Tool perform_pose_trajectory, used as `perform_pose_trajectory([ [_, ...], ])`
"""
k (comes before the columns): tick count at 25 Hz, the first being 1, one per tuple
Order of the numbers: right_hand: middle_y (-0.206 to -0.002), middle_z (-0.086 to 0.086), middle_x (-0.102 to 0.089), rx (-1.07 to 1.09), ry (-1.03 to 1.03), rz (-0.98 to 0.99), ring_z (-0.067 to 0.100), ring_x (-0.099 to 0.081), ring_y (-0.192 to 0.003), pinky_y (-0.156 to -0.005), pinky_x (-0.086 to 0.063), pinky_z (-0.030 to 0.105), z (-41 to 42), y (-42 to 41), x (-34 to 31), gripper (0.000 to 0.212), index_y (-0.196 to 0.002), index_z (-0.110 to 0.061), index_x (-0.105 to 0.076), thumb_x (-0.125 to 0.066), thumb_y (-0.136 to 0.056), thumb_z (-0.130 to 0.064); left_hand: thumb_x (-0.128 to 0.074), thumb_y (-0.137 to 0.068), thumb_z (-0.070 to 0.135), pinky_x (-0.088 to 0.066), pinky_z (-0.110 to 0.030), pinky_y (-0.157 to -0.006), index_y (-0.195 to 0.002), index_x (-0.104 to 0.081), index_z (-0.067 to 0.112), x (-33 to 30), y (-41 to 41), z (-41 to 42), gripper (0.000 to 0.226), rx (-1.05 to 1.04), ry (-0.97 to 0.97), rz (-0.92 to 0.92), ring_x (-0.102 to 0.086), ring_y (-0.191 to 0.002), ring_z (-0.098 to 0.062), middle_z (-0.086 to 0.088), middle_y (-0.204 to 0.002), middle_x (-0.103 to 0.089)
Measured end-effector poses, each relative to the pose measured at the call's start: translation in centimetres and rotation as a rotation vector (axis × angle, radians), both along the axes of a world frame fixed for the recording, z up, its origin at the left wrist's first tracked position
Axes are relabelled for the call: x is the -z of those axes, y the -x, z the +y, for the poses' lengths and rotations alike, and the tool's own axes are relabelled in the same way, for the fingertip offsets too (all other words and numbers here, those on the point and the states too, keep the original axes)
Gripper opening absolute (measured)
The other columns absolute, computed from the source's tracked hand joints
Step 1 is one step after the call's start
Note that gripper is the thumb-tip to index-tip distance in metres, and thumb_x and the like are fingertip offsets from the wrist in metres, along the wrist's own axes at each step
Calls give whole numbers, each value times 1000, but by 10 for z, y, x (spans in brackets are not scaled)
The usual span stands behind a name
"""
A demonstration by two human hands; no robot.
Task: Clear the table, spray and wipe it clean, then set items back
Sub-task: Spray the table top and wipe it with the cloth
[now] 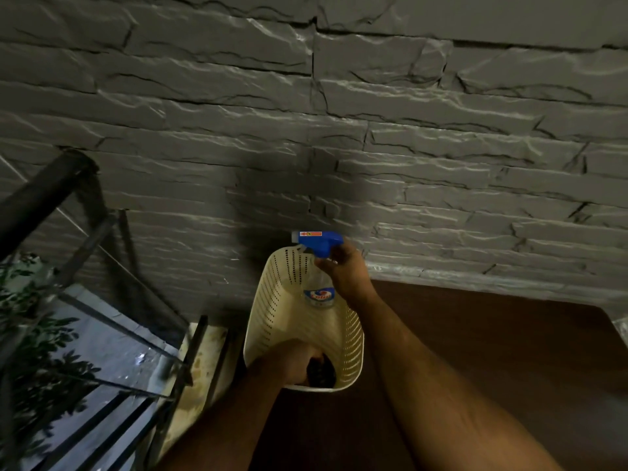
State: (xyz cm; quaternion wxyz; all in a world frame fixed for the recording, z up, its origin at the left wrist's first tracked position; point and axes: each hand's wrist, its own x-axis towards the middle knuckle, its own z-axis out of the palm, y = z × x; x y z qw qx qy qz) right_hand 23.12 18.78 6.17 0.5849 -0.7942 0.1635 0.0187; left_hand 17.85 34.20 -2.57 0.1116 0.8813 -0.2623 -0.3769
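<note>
Now | right hand (pixel 346 271) fingers grip spray bottle (pixel 317 266) | left hand (pixel 292 363) fingers clasp basket (pixel 272 311) rim

1. Spray bottle (pixel 317 266): clear body, blue trigger head, upright, partly inside the basket at its far end.
2. Basket (pixel 272 300): cream perforated plastic, standing on the brown counter (pixel 475 341) near the wall.
</note>
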Motion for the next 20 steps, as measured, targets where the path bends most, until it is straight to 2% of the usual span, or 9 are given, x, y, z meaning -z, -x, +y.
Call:
perform_pose_trajectory([
  [3,-124,-2,-65,-45,-6,30,16,-59,-118,-102,-48,46,-3,2,-10,39,-124,-21,-58,-66,-87,-12,-73,-78,29,-48,-37,-98,-127,-58,28,0,2,-3,52,13,-49,-11,-57,-116,-19,1,-129,-60],
  [8,-132,3,-60,-125,82,15,18,-54,-125,-103,-46,39,-18,12,-23,41,-131,-17,-52,-58,-92,-5,-69,-80,40,-46,-36,-98,-128,-56,28,-1,4,-6,51,-61,57,-83,-55,-115,-15,5,-128,-59],
  [12,-130,-6,-52,-151,95,-17,7,-48,-121,-99,-44,29,-29,28,-34,48,-137,-16,-48,-57,-92,-1,-62,-85,45,-45,-33,-97,-124,-59,25,-6,5,-7,44,-81,95,-109,-55,-112,-13,6,-123,-61],
  [16,-138,2,-53,-142,91,-32,15,-49,-126,-101,-47,35,-40,47,-35,49,-137,-23,-49,-59,-92,-5,-59,-90,40,-44,-29,-96,-120,-62,22,-19,4,-8,35,-128,179,-147,-57,-110,-11,7,-120,-64],
  [20,-131,3,-57,-121,57,-23,15,-54,-118,-95,-48,29,-55,76,-36,45,-134,-13,-51,-63,-91,-8,-57,-91,41,-45,-30,-93,-118,-63,21,-44,13,-11,34,-173,177,-259,-59,-107,-12,6,-119,-66],
])
